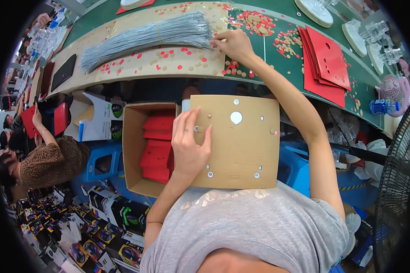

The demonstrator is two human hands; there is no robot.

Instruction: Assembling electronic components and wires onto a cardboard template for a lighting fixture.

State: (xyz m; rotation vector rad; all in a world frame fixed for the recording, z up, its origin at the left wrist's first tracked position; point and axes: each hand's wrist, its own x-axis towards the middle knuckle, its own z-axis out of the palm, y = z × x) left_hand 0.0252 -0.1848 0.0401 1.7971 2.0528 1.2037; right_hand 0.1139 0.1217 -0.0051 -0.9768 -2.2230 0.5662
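Observation:
A square brown cardboard panel (241, 148) lies in front of my grey shirt, with a large round hole and several small cutouts. My left hand (189, 148) rests on its left part, thumb and fingers apart around a small round loose flap (199, 129). Up on the bench, my right hand (234, 46) has its fingertips pinched at the right end of a tied bundle of thin grey wire ties (146, 38). What those fingertips hold, if anything, is too small to make out. Small red and tan discs (255, 22) lie scattered around that hand.
Left of the panel stands an open carton (130, 159) of red folded sheets. Red punched sheets (323, 59) are stacked on the bench's right. A dark phone (64, 73) lies at left; a black fan (398, 182) stands at right. Another person (45, 159) works at far left.

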